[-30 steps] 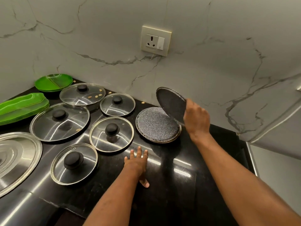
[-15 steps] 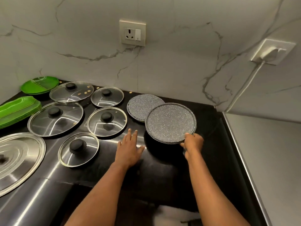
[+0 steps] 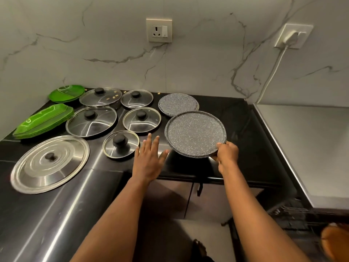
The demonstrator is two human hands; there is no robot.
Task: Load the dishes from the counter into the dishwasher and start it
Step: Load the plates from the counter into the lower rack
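My right hand [image 3: 226, 155] grips the near rim of a grey speckled plate [image 3: 195, 133], held flat just above the black counter [image 3: 236, 114]. A second speckled plate [image 3: 176, 104] lies on the counter behind it. My left hand [image 3: 148, 157] hovers open with spread fingers over the counter, left of the held plate. Several glass lids with black knobs lie further left, the nearest one [image 3: 120, 143] beside my left hand. A large steel lid [image 3: 50, 163] lies at the near left. The dishwasher rack [image 3: 298, 216] shows at the lower right.
Green plates [image 3: 66, 92] and green trays [image 3: 44, 120] are stacked at the far left corner. A marble wall with a socket [image 3: 159, 30] rises behind. A steel surface [image 3: 309, 140] adjoins the counter on the right, below a plugged socket [image 3: 292, 35]. Cabinet doors [image 3: 170, 197] sit under the counter.
My right hand lifted the top speckled plate off the other, turned it flat and drew it toward me. My left hand rose off the counter. My view pulled back and to the right.
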